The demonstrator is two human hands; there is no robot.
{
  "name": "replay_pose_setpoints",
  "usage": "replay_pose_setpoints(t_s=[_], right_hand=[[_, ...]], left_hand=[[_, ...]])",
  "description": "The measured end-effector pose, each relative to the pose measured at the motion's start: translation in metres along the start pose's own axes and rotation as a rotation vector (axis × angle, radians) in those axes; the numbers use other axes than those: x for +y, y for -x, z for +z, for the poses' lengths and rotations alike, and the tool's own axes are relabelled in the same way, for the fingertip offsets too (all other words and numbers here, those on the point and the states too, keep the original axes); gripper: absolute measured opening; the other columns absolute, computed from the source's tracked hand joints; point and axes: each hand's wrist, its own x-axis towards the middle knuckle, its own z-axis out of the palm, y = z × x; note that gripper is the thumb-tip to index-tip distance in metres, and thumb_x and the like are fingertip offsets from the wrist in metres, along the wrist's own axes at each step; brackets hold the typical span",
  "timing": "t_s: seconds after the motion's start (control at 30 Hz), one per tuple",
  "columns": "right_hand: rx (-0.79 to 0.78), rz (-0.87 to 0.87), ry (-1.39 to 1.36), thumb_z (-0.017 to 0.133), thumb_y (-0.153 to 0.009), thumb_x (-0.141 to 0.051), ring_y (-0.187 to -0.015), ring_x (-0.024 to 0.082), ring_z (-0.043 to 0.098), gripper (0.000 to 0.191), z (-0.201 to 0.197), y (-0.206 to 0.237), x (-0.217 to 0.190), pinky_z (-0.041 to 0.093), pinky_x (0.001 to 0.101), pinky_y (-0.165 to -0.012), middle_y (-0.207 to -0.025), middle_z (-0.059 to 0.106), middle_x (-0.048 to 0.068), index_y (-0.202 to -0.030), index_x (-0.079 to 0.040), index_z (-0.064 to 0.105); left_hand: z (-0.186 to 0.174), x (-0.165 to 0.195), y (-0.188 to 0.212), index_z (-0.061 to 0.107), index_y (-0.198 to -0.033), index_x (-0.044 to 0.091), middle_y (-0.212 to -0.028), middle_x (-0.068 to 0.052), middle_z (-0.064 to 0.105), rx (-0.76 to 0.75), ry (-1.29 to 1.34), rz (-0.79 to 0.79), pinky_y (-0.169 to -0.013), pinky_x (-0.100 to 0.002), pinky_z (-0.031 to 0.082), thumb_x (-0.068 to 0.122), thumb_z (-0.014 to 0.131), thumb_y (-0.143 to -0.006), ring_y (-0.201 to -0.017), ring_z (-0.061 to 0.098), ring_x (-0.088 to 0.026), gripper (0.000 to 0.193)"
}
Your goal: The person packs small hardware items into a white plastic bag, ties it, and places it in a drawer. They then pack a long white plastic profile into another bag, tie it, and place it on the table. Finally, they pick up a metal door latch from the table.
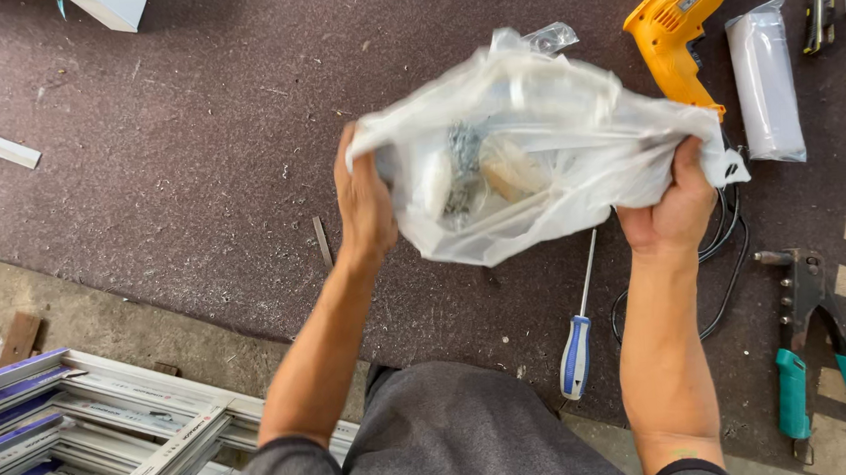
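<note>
clear whitish plastic bag (546, 150); yellow drill (676, 21); blue-handled screwdriver (578, 351); teal-handled riveter (818, 349)

Clear plastic bag (536, 150) midair; white sealed packet (766, 85) far right.

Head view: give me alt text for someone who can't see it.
Both hands, left and right, hold up a clear plastic bag of small hardware over a dark mat. On the mat lie a yellow drill, a blue-handled screwdriver and a green-handled riveter; metal frames lie lower left.
</note>
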Motion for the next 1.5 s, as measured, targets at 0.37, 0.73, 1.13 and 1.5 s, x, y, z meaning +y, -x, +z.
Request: replay_pose_setpoints(t_s=[0.37,0.73,1.13,1.5], right_hand=[[-0.044,-0.157,0.336,0.074,-0.098,0.002,-0.115,0.023,0.067,0.038,-0.005,0.074,-0.032,0.053,0.0357,-0.11,-0.123,0.068,0.017,-0.134,0.003,0.059],[-0.076,-0.173,0.469,0.077,-0.09,0.007,-0.104,0.014,0.065,0.049,0.03,0.097,-0.029,0.052,0.0258,-0.099,-0.127,0.069,0.014,-0.135,-0.002,0.061],[-0.001,-0.272,0.418,0.075,-0.093,0.008,-0.097,0.013,0.065,0.038,0.021,0.096,-0.03,0.052,0.0234,-0.094,-0.117,0.07,0.014,-0.128,0.0,0.063],[-0.202,-0.178,0.53,0.063,-0.088,0.009,-0.08,0.011,0.065,0.023,0.066,0.134,0.025,0.054,0.0243,-0.07,-0.1,0.07,0.007,-0.107,-0.004,0.065]], left_hand=[[-0.013,0.045,0.084,0.042,-0.128,0.009,-0.116,-0.005,0.051,0.181,-0.47,0.47,-0.085,-0.032,0.05,0.002,0.064,-0.092,-0.102,0.055,-0.017,0.042],[0.101,-0.034,0.013,0.061,-0.128,0.011,-0.133,-0.009,0.062,-0.803,-1.101,0.271,-0.103,-0.037,0.054,0.022,0.08,-0.095,-0.12,0.063,-0.024,0.039],[0.068,-0.008,-0.015,0.064,-0.126,0.009,-0.129,-0.012,0.065,-0.814,-0.903,0.158,-0.101,-0.039,0.053,0.022,0.079,-0.091,-0.118,0.063,-0.027,0.04],[0.096,-0.052,0.03,0.066,-0.124,0.007,-0.126,-0.015,0.067,-0.639,-1.089,0.263,-0.099,-0.041,0.052,0.021,0.079,-0.088,-0.116,0.064,-0.03,0.041]])
